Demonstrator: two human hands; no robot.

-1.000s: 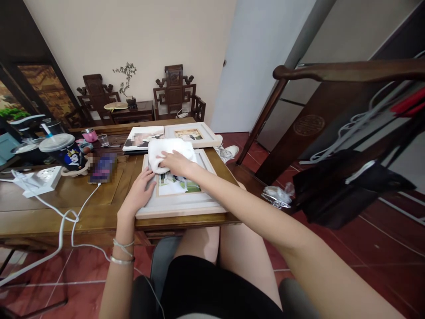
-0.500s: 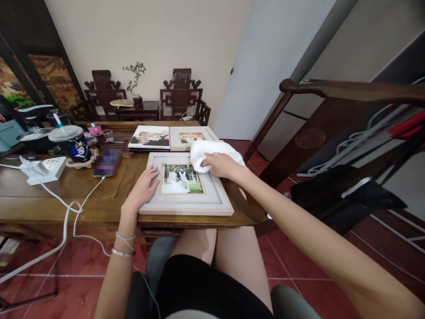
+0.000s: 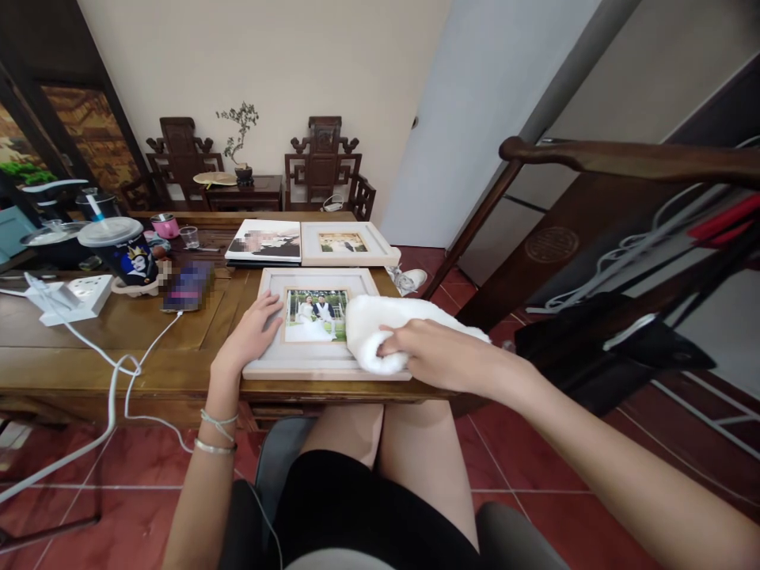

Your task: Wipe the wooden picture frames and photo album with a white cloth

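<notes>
Wiping is in hand: on the wooden table [image 3: 89, 348], the near picture frame [image 3: 314, 366] lies under both hands. The white cloth [image 3: 380, 328] sits bunched beneath the right hand [image 3: 431, 352], fingers curled pinching it at the frame's lower right corner; the next stroke likely needs steady downward pressure. The left hand [image 3: 252, 332] lies spread flat, bracing the frame's left edge.

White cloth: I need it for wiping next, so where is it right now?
The white cloth lies under the right hand, on the near right corner of the picture frame that the left hand steadies.
</notes>
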